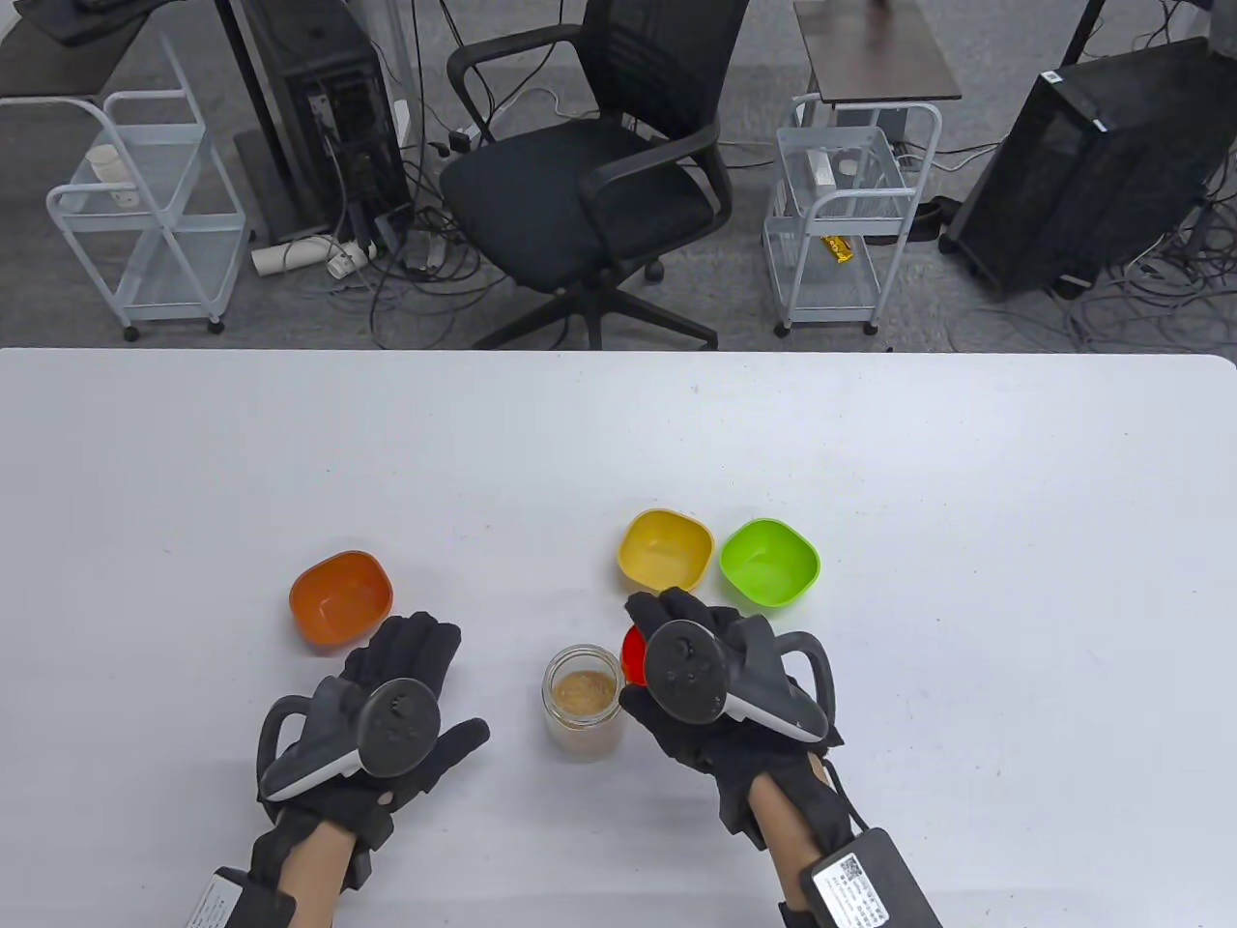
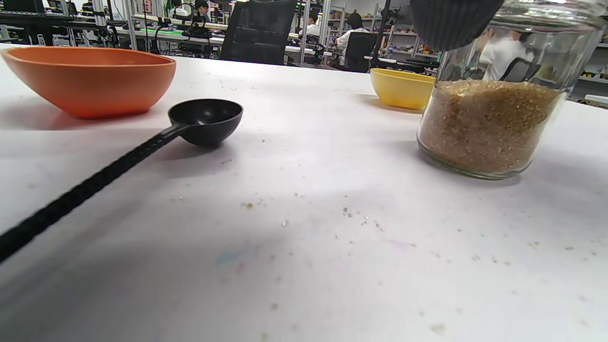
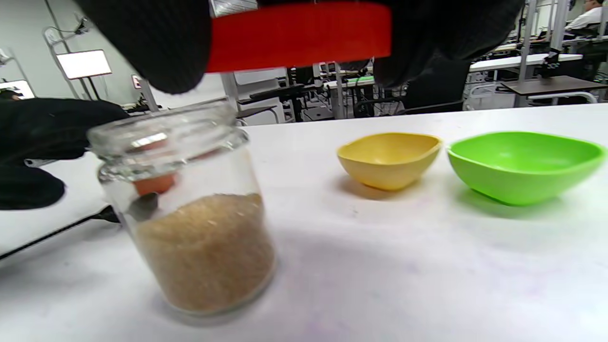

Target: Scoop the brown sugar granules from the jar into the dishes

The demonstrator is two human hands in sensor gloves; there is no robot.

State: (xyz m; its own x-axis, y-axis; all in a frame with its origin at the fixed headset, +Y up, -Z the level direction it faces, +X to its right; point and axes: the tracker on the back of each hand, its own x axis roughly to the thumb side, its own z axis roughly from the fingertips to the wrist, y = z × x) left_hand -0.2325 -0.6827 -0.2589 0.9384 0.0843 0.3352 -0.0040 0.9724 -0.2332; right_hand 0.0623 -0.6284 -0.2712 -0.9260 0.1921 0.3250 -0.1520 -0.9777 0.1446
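An open glass jar (image 1: 583, 701) of brown sugar stands near the table's front, also seen in the left wrist view (image 2: 489, 123) and the right wrist view (image 3: 190, 213). My right hand (image 1: 667, 619) grips the jar's red lid (image 1: 632, 653) just right of the jar and holds it above the table (image 3: 299, 40). My left hand (image 1: 435, 667) hovers flat with straight fingers left of the jar and holds nothing. A black spoon (image 2: 204, 121) lies on the table under it, hidden in the table view. There are three dishes: orange (image 1: 340, 596), yellow (image 1: 665, 551) and green (image 1: 770, 561).
Loose sugar grains (image 2: 351, 213) are scattered on the white table (image 1: 870, 435). Beyond the table's far edge stand an office chair (image 1: 599, 174) and wire carts (image 1: 841, 213).
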